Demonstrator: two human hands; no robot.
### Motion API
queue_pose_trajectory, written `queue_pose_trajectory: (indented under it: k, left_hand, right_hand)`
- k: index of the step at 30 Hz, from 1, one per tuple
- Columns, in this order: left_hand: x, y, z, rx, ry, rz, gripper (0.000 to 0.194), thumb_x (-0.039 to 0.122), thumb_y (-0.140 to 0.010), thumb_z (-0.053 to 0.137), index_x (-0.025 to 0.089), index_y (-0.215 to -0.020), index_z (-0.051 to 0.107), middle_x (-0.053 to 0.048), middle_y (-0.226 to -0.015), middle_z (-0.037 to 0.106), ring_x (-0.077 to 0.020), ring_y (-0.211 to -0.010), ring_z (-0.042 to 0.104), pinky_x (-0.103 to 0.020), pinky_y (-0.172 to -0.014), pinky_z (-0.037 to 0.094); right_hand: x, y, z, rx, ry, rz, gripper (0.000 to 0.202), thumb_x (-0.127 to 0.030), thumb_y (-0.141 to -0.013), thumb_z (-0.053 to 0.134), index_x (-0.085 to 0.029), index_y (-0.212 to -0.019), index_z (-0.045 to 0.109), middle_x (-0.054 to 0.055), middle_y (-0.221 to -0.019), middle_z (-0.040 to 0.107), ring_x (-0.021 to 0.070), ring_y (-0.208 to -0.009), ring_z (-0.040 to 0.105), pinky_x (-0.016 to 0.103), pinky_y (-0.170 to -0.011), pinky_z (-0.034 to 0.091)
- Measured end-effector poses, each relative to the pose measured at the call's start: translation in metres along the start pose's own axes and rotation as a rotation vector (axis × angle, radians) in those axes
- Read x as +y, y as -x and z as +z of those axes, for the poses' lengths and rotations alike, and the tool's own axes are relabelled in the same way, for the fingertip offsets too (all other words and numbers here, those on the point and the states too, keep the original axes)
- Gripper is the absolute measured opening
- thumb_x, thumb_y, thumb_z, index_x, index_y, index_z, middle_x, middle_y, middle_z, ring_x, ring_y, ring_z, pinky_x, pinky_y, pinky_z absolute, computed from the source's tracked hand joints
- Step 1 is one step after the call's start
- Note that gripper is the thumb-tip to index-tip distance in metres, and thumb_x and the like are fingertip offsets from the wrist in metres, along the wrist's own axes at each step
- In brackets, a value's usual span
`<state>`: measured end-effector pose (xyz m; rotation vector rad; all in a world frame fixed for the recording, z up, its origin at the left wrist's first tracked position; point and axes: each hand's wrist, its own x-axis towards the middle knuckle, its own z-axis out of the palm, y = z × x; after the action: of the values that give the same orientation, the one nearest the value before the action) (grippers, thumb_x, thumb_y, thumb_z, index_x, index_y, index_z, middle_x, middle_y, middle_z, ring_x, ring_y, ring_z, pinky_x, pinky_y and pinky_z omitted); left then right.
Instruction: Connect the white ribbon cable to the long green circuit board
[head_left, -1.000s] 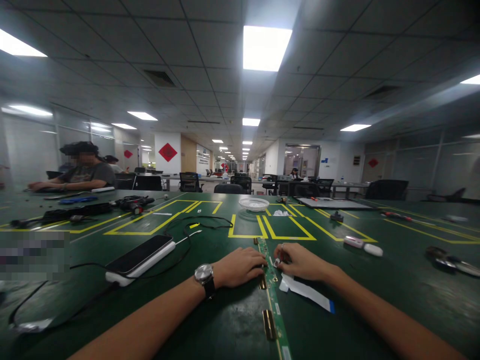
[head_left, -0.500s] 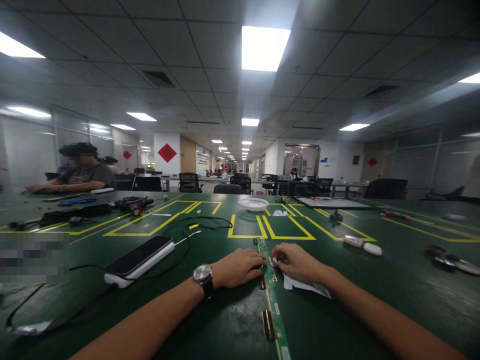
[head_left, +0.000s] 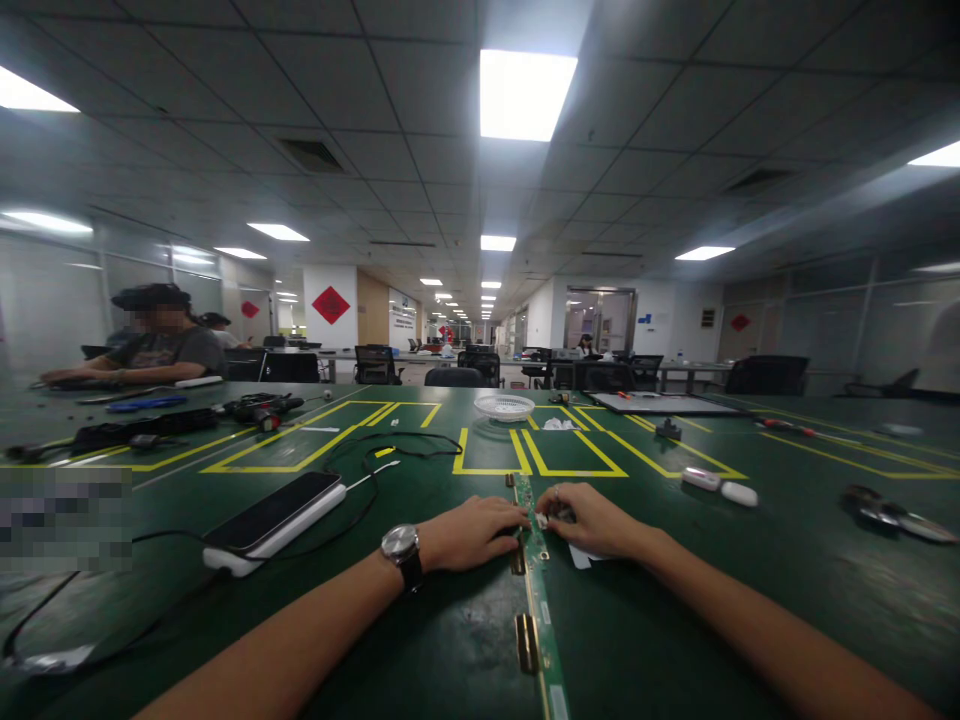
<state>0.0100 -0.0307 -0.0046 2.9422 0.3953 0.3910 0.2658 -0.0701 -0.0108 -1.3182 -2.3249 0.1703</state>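
Observation:
A long, narrow green circuit board [head_left: 546,625] runs away from me along the table, with several copper-coloured flexible tabs [head_left: 526,642] on its left edge. My left hand [head_left: 476,532], with a watch [head_left: 400,543] on the wrist, lies palm down beside it. Its fingers are stretched out and the tips rest on the board's left edge. On the other side, my right hand [head_left: 589,518] is closed in a pinch on a small white piece [head_left: 541,520], held against the board. A white sheet [head_left: 581,558] lies partly hidden under my right hand.
A phone [head_left: 274,510] lies on a white block with a black cable [head_left: 367,510] at left. Ahead are a clear round dish [head_left: 504,407] and crumpled white tissue [head_left: 559,425]. A white case [head_left: 739,494] sits at right. A person [head_left: 161,340] is seated at far left.
My right hand has shifted slightly on the board, and the white piece in its fingers shows more clearly. Less of the white sheet is visible. The left hand stays on the board's edge.

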Motion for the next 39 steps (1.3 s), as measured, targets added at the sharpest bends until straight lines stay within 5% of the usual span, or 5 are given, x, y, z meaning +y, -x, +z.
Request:
queue_pose_trajectory:
  k: [15,20,28,32,39]
  left_hand:
    - [-0.007,0.002,0.001,-0.002,0.021,0.010,0.033,0.025,-0.100,0.046,0.028,-0.132,0.053,-0.004,-0.140,0.055,-0.0221,-0.129,0.051,-0.038,-0.107,0.040]
    - [-0.005,0.002,-0.003,0.013,-0.040,0.033,0.031,0.021,-0.100,0.046,0.027,-0.129,0.053,-0.003,-0.143,0.053,-0.0213,-0.127,0.053,-0.038,-0.105,0.040]
    - [-0.005,0.003,-0.031,0.500,-0.174,-0.027,0.023,0.017,-0.101,0.040,0.020,-0.113,0.060,-0.006,-0.126,0.063,-0.0195,-0.117,0.055,-0.037,-0.103,0.038]
    - [-0.008,0.005,-0.031,0.474,-0.213,-0.056,0.022,0.015,-0.099,0.042,0.020,-0.110,0.061,-0.005,-0.118,0.066,-0.0207,-0.110,0.057,-0.037,-0.098,0.041]
    - [-0.007,0.002,-0.020,0.383,-0.267,-0.066,0.023,0.017,-0.099,0.043,0.020,-0.112,0.061,-0.006,-0.115,0.065,-0.0209,-0.107,0.055,-0.036,-0.093,0.042]
  right_hand:
    - [-0.004,-0.001,-0.010,-0.049,0.021,-0.019,0.016,-0.029,-0.087,0.065,-0.021,-0.098,0.074,0.002,-0.087,0.073,0.0183,-0.078,0.065,0.028,-0.074,0.048]
    - [-0.010,0.001,-0.016,-0.045,-0.019,-0.097,0.022,-0.022,-0.091,0.056,-0.023,-0.106,0.073,0.003,-0.103,0.073,0.0188,-0.095,0.066,0.031,-0.091,0.047]
    - [-0.012,-0.008,-0.013,-0.201,-0.056,-0.248,0.037,-0.025,-0.099,0.042,-0.025,-0.129,0.064,0.003,-0.138,0.059,0.0182,-0.128,0.053,0.035,-0.113,0.035]
    - [0.033,-0.009,-0.021,-0.135,0.183,-0.078,0.040,-0.031,-0.100,0.040,-0.022,-0.131,0.063,0.009,-0.136,0.060,0.0243,-0.125,0.054,0.041,-0.110,0.037]
    - [0.092,0.008,-0.041,-0.082,0.521,0.548,0.047,-0.043,-0.100,0.032,-0.026,-0.128,0.065,0.017,-0.116,0.062,0.0348,-0.112,0.056,0.054,-0.094,0.042]
